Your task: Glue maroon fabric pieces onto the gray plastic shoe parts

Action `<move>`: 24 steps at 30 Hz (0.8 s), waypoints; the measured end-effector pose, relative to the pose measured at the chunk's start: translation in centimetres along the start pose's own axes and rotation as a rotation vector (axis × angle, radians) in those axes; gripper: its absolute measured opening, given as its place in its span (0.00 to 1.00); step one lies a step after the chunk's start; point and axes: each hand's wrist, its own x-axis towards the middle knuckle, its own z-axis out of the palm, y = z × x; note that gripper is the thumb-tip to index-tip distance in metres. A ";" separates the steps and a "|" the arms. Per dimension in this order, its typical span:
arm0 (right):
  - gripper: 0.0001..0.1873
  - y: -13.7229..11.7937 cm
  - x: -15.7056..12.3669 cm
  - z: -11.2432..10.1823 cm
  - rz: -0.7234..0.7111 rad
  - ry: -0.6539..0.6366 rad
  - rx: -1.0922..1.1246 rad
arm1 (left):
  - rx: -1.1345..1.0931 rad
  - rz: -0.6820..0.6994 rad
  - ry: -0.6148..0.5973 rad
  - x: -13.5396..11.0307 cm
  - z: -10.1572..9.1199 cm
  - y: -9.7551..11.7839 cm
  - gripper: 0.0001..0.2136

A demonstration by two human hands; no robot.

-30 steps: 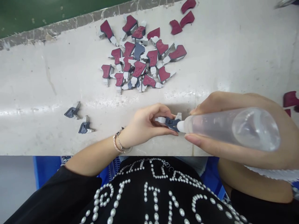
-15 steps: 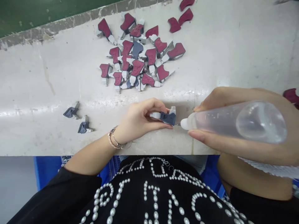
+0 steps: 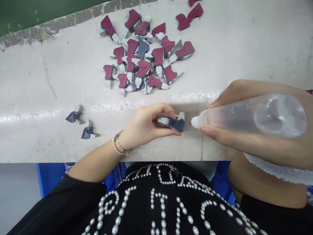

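My left hand [image 3: 146, 125] pinches a small dark blue and grey plastic part [image 3: 174, 122] just above the white table [image 3: 49, 78] near its front edge. My right hand [image 3: 259, 130] is wrapped round a clear squeeze bottle [image 3: 249, 116] lying almost level. Its white tip with a fine needle [image 3: 192, 122] points left at the part, a short gap away from it.
A heap of several maroon and grey parts [image 3: 144, 58] lies at the table's middle back, with loose maroon pieces [image 3: 188, 16] beyond it. Two dark blue parts [image 3: 80, 124] lie at the front left. A blue crate [image 3: 49, 176] shows below the table edge.
The bottle's tip has drawn back to the right, off the blue part, and my right hand has risen slightly. My left hand still holds the part in about the same place.
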 end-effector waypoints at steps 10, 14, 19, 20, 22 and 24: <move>0.12 0.5 0.1 0.2 -0.021 -0.001 -0.008 | -0.031 -0.048 -0.033 0.0 0.2 0.2 0.18; 0.16 0.2 0.0 0.4 -0.057 -0.012 -0.028 | -0.006 -0.027 -0.026 0.1 0.2 0.2 0.18; 0.11 0.1 -0.2 0.5 -0.067 -0.015 -0.077 | 0.025 -0.080 -0.018 0.1 0.2 0.4 0.17; 0.11 0.2 -0.2 0.6 -0.075 -0.010 -0.085 | 0.024 -0.088 -0.014 0.1 0.2 0.4 0.17; 0.13 0.2 -0.2 0.9 -0.082 0.018 -0.090 | 0.004 -0.096 -0.010 0.2 0.3 0.5 0.17; 0.15 0.2 -0.2 1.2 -0.081 0.033 -0.073 | -0.024 -0.096 -0.018 0.2 0.3 0.4 0.16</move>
